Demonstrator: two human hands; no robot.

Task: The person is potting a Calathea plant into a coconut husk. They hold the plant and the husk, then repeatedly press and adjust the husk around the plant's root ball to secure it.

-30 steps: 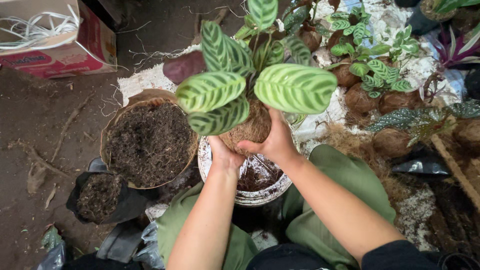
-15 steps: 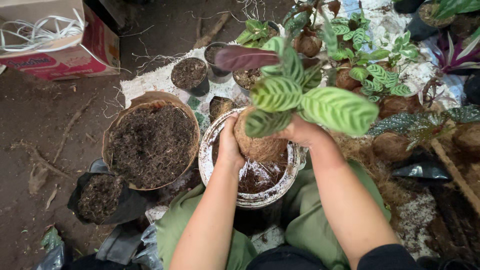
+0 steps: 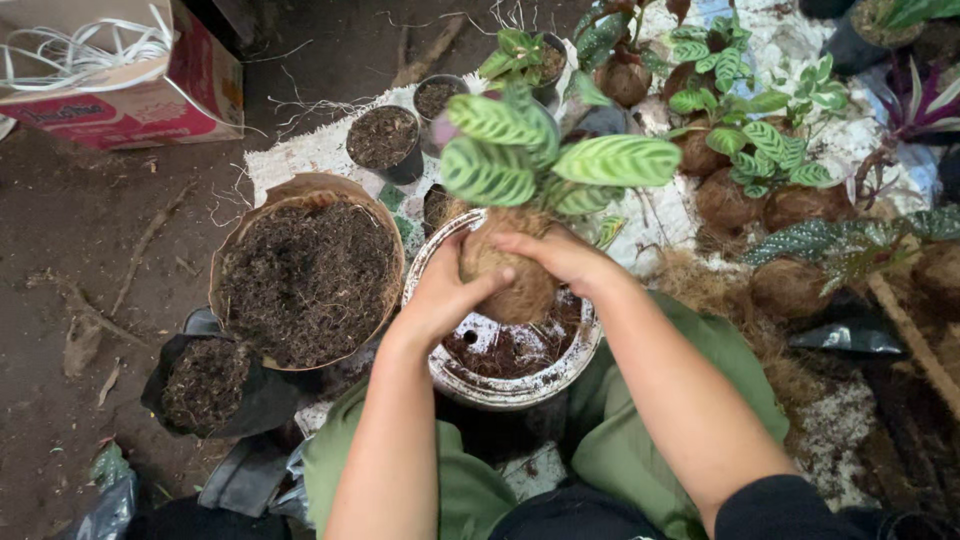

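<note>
Both my hands clasp a plant whose root ball (image 3: 510, 275) is wrapped in brown coconut fibre. Its striped green leaves (image 3: 545, 150) spread above my fingers. My left hand (image 3: 445, 290) presses the ball's left side, and my right hand (image 3: 560, 255) covers its top and right side. The ball hangs just over a white round pot (image 3: 500, 385) with dark soil in its bottom, which stands between my knees in green trousers.
A large brown basin of soil (image 3: 305, 275) sits left of the pot, a black bag of soil (image 3: 205, 385) below it. Small black pots (image 3: 385, 140) stand behind. Several fibre-wrapped plants (image 3: 740, 170) lie at right. A red cardboard box (image 3: 120, 75) is at top left.
The plant has been tilted and turned, its leaves swinging away from me, and my hands have shifted around the fibre ball. The view has dropped, showing more ground behind the pot.
</note>
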